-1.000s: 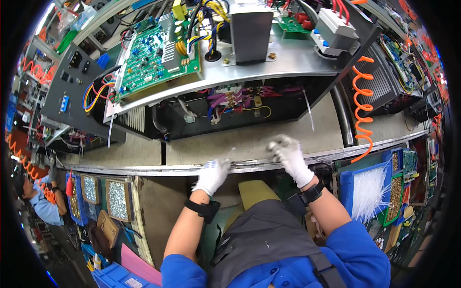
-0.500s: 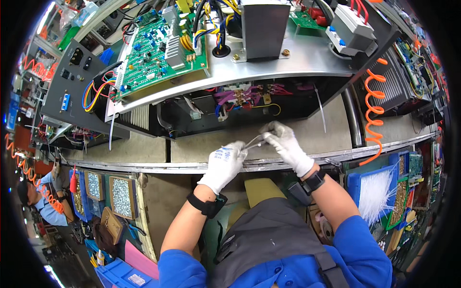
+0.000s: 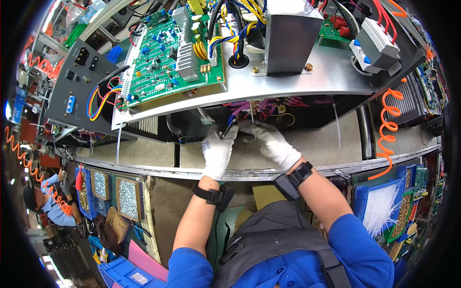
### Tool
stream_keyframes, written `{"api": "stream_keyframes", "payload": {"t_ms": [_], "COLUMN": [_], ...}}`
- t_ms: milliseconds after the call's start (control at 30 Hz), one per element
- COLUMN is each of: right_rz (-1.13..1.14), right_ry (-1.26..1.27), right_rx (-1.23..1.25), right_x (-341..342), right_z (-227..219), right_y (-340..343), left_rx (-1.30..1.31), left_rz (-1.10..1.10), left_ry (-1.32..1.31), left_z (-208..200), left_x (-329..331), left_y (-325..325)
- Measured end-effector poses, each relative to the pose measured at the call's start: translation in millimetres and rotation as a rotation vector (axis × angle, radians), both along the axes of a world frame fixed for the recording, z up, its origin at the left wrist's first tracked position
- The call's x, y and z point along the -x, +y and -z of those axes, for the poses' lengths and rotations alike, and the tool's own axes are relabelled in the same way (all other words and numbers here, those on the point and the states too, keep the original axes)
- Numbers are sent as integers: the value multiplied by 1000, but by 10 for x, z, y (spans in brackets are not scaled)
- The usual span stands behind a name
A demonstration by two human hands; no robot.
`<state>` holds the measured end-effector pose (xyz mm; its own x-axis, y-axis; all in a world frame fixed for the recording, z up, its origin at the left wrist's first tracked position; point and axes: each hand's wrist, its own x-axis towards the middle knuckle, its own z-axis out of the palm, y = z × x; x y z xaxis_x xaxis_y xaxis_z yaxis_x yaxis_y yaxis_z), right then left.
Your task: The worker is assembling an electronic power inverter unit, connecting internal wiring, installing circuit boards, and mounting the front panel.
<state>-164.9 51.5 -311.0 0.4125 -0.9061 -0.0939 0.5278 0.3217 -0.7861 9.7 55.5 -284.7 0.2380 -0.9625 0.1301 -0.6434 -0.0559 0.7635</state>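
Jutting above left hand (image 3: 219, 150), right hand (image 3: 274, 145): metal shelf (image 3: 269, 85); fingers curled (pinch unclear); purple wires (image 3: 236, 107) behind; orange hose (image 3: 391, 126) rightward

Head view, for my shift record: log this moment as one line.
left hand: gloved, at open chassis; right hand: gloved, alongside; purple wires: beyond both; grip: unclear
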Motion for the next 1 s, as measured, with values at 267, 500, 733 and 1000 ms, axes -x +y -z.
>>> {"api": "stream_keyframes", "payload": {"t_ms": [267, 500, 733, 1000], "right_rz": [230, 473, 210, 18], "right_ry": [-189, 802, 193, 1058], "right_rx": [-219, 676, 126, 81], "right_x": [-337, -371, -161, 543], "right_z": [-3, 201, 28, -198], "right_y": [97, -37, 98, 497], "left_rx": [0, 69, 30, -353], "left_rz": [62, 55, 68, 81], "left_ry": [-530, -566, 252, 1199], "left_z": [194, 125, 283, 252], "left_x": [-51, 24, -92, -71], "left_y": [-35, -23, -1, 108]}}
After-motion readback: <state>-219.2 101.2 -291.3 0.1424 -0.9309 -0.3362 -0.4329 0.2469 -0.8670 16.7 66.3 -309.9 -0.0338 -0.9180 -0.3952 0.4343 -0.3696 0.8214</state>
